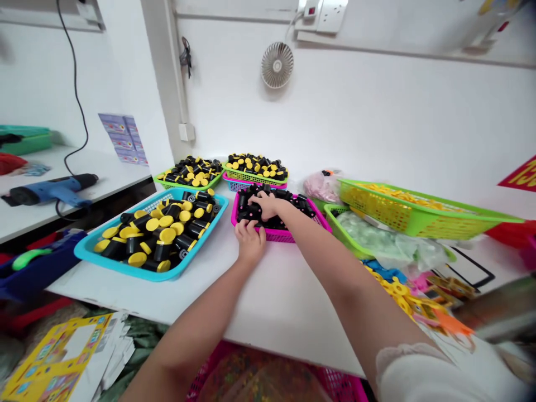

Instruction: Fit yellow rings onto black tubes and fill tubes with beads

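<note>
My right hand (265, 205) reaches into a magenta plastic basket (280, 235) of small black plastic parts (299, 202). Its fingers are spread over the parts, and some fingertips are hidden among them. At the basket's front left corner, the fingers of my left hand (250, 243) are curled over the rim. Left of the hands stands a light blue basket (163, 276) heaped with black cylinders that have yellow caps (167, 235).
Behind are green baskets (184, 186) of yellow-capped black pieces. On the right, a green basket (402, 218) of yellow parts sits above bagged items (377, 237). A heat gun (54, 188) lies on the left table. A fan (277, 65) is on the wall.
</note>
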Motion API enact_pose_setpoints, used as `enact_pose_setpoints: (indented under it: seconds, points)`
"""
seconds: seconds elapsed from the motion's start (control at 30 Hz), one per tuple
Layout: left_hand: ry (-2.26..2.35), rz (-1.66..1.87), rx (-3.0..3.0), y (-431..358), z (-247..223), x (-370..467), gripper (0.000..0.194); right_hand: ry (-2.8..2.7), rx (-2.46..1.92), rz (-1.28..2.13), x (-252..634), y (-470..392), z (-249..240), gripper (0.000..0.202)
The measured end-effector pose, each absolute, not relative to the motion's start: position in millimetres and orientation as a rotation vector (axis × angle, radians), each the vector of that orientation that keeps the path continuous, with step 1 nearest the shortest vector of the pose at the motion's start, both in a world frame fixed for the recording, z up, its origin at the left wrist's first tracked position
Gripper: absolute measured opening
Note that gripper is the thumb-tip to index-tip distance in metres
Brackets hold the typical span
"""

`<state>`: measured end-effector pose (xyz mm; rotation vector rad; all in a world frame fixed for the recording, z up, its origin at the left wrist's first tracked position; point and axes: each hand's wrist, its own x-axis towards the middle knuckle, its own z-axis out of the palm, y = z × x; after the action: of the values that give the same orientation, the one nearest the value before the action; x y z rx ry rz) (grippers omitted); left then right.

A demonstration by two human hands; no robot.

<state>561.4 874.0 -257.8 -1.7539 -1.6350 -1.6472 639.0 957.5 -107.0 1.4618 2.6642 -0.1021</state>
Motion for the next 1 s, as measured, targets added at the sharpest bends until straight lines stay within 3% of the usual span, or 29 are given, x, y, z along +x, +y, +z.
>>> enact_pose_setpoints:
  seconds: [0.27, 0.4, 0.6, 0.77, 1.0]
  points:
    - [-1.673, -1.676, -1.733, 875.2, -258.3, 562.4, 0.03, 2.649, 1.328, -0.174, 641.4, 969.2, -98.8, 0.086]
    - [-1.693, -1.653, -1.739, 873.4, -256.3, 562.3, 0.029, 2.668, 1.369, -0.306, 648.2, 977.5, -105.4, 0.074]
    - [-1.753, -1.628, -1.765, 872.0, -254.6, 562.8, 0.03, 2.783, 1.479, -0.369, 651.3, 982.0, -119.5, 0.077]
    - [-1.793, -1.608, -1.801, 870.2, -252.6, 562.0, 0.03, 2.89, 1.551, -0.617, 659.3, 977.9, -125.5, 0.057]
    - [-1.797, -1.58, -1.807, 869.6, -251.4, 561.6, 0.032, 3.047, 1.603, -1.085, 674.3, 965.2, -139.5, 0.048]
